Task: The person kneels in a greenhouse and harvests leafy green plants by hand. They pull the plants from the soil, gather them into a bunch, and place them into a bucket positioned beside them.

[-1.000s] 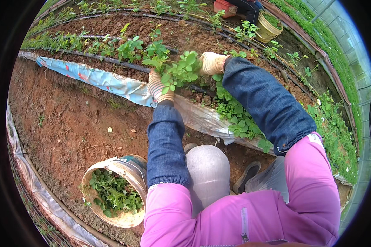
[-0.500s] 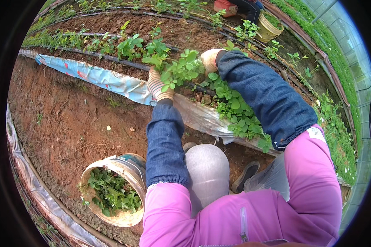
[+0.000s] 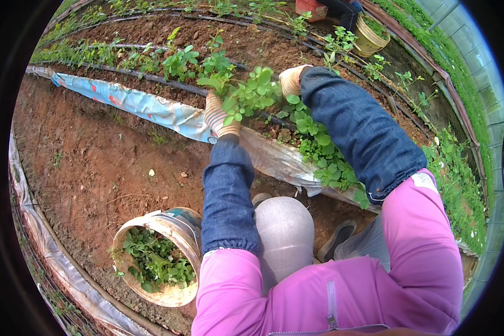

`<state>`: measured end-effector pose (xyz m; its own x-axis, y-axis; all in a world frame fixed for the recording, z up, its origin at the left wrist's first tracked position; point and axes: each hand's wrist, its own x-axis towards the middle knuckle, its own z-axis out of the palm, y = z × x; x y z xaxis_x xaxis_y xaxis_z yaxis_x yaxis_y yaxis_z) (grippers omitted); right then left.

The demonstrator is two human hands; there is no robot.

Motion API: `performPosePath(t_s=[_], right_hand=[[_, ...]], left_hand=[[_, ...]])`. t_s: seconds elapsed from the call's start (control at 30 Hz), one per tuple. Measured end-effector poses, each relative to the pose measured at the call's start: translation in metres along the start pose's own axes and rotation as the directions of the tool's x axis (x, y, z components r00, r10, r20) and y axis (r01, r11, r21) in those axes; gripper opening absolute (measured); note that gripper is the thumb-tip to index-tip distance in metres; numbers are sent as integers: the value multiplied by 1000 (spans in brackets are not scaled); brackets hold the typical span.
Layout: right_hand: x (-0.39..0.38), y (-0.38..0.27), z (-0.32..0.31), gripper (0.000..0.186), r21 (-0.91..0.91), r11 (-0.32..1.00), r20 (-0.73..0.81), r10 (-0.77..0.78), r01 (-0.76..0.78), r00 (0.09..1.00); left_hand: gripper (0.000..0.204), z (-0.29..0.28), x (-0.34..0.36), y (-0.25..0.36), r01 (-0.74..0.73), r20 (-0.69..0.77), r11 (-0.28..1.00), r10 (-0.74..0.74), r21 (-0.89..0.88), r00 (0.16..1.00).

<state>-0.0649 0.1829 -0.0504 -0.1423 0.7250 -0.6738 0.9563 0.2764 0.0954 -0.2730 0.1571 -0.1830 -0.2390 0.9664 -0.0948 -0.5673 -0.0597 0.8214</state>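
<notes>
My left hand point(image 3: 220, 119), in a striped, soil-stained glove, is closed at a bunch of leafy green stems point(image 3: 251, 94); the leaves cover most of its fingers. Across the bunch, at its right side, my right hand point(image 3: 291, 81) wears a similar glove. Its fingers curl down toward the bed, and whatever is in them is hidden. More low green plants point(image 3: 326, 147) grow below my right forearm, along the edge of the bed. A row of leafy plants point(image 3: 180, 63) continues left of my hands.
A whitish bucket point(image 3: 130, 291) of picked greens lies tilted on the soil path point(image 3: 84, 168). Blue and white plastic sheeting point(image 3: 134, 106) edges the raised bed. Black drip hoses point(image 3: 168, 82) run along it. Another person's leg point(image 3: 341, 12) shows near a yellowish bucket point(image 3: 367, 43) and a red container point(image 3: 311, 9).
The view has shifted slightly. My right hand has edged a little away from the leafy bunch, while my left hand stays at the stems.
</notes>
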Motion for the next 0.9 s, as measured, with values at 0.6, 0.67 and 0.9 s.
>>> performPosePath(t_s=[0.6,0.67,0.9], right_hand=[[56,-20,13,35,124,815,-448,-462,565,765],[58,-28,13,35,182,921,-264,-291,344,920],[48,-17,19,29,-160,826,-352,-559,540,751]], left_hand=[[41,14,-8,23,-201,73,730,203,653,976],[44,16,-24,38,-404,280,440,320,802,905],[40,13,-11,14,-239,164,746,174,621,971]])
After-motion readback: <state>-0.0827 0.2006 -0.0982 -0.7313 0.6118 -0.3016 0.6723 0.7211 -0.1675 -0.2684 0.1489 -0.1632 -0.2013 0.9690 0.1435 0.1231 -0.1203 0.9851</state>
